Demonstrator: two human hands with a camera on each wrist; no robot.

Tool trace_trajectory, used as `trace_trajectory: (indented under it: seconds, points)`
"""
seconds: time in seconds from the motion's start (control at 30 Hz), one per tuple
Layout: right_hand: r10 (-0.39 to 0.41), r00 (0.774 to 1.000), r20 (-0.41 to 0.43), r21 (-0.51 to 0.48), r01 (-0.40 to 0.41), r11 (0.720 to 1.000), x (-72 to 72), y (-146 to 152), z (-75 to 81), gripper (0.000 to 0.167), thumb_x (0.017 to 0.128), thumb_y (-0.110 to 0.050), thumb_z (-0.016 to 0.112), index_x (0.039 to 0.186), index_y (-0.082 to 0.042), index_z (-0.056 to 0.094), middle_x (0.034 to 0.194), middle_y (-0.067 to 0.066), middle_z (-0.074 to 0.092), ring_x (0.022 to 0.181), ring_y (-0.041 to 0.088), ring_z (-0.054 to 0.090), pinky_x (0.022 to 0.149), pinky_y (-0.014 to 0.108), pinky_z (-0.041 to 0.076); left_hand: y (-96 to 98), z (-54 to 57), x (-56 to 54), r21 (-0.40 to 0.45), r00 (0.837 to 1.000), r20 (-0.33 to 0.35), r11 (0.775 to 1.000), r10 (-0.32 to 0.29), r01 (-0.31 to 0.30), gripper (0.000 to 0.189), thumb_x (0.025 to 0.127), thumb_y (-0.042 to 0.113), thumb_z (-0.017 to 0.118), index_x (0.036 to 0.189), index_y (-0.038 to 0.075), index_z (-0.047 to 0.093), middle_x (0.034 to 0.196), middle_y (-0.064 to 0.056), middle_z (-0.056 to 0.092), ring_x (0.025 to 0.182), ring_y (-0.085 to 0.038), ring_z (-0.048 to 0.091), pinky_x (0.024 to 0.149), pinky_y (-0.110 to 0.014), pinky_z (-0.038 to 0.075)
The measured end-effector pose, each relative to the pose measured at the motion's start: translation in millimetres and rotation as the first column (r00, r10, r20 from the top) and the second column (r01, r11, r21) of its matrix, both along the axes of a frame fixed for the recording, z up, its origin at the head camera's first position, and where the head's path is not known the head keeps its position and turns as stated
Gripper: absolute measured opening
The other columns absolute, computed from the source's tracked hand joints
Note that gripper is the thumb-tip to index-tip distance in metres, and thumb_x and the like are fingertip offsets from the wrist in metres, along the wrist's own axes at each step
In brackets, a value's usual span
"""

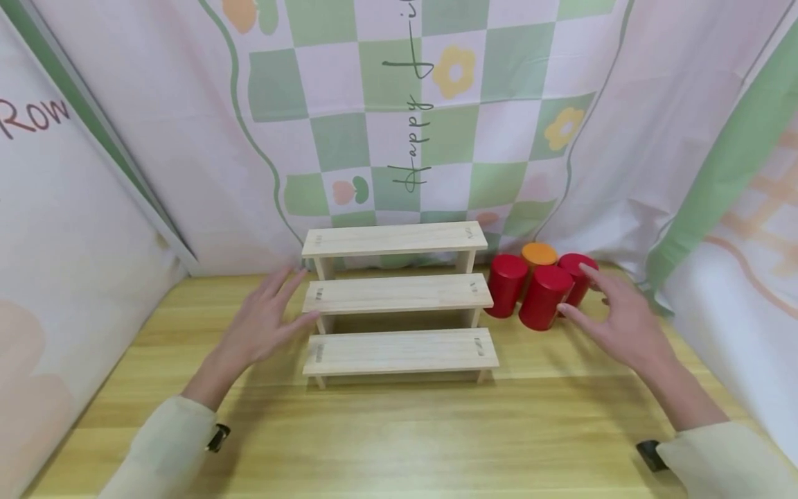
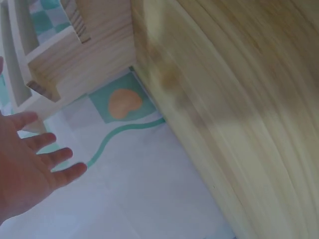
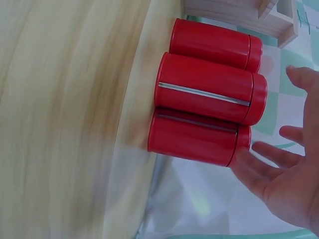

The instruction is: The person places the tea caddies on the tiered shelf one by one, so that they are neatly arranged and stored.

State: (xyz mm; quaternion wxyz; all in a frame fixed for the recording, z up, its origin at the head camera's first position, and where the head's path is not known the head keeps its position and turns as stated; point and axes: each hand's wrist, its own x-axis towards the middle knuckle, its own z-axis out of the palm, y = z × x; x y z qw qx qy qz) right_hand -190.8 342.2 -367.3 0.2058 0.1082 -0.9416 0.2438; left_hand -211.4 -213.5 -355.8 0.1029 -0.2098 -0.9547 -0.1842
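A pale wooden three-tier stand (image 1: 399, 294) stands on the table, its shelves bare. To its right is a group of canisters: three red ones (image 1: 546, 298) and an orange-topped one (image 1: 539, 254) behind them. My right hand (image 1: 623, 320) is spread beside the rightmost red canister (image 1: 573, 274), fingertips right at its lid. In the right wrist view the three red canisters (image 3: 212, 87) stand side by side, the orange one hidden. My left hand (image 1: 258, 319) hovers with relaxed, parted fingers by the stand's left side. Nothing is in either palm.
The wood-grain table (image 1: 386, 436) meets a hanging cloth (image 1: 393, 138) with green checks at the back. White cloth walls (image 1: 68, 242) close in the left and right sides. A dark band (image 1: 218, 438) shows at the left sleeve.
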Motion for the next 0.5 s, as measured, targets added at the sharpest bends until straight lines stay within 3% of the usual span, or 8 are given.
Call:
trace_trajectory:
  seconds: [0.1,0.2,0.27,0.5]
  points:
    - [-0.006,1.000,0.016,-0.079,0.007,0.997,-0.5,-2,0.2,0.070,0.095,-0.029,0.078,0.150,0.003,0.049,0.126,0.030,0.062,0.111,0.047,0.058,0.085,0.034,0.056,3.6,0.0,-1.8,0.049,0.999,0.018,0.998,-0.036,0.035,0.078,0.104,0.052,0.053,0.163,0.007,0.029,0.169,-0.024,0.020,0.153,-0.047,0.023,0.120,-0.067,0.021]
    - [-0.017,0.999,0.033,-0.120,0.020,0.993,-1.8,-3,0.8,0.066,0.096,-0.028,0.076,0.148,0.004,0.051,0.117,0.027,0.067,0.104,0.045,0.064,0.073,0.006,0.045,6.7,-0.3,-2.9,0.088,0.997,0.035,0.994,-0.062,0.059,0.076,0.105,0.049,0.054,0.162,0.004,0.031,0.168,-0.024,0.022,0.153,-0.046,0.024,0.121,-0.065,0.022]
    - [-0.014,0.998,0.058,-0.143,0.022,0.989,-3.7,-3,1.3,0.065,0.097,-0.028,0.075,0.148,0.004,0.050,0.115,0.027,0.067,0.101,0.046,0.067,0.070,0.001,0.043,7.6,-1.2,-3.6,0.109,0.996,0.049,0.992,-0.071,0.065,0.075,0.106,0.047,0.054,0.162,0.003,0.030,0.168,-0.023,0.023,0.153,-0.045,0.024,0.121,-0.065,0.022]
    - [0.002,0.991,0.131,-0.178,0.022,0.984,-11.6,-3,0.1,0.070,0.098,-0.031,0.074,0.150,0.005,0.045,0.115,0.032,0.066,0.101,0.052,0.068,0.068,0.003,0.044,7.5,-4.5,-7.4,0.174,0.991,0.102,0.982,-0.086,0.068,0.074,0.106,0.043,0.055,0.163,0.004,0.028,0.168,-0.023,0.024,0.153,-0.045,0.023,0.120,-0.066,0.022]
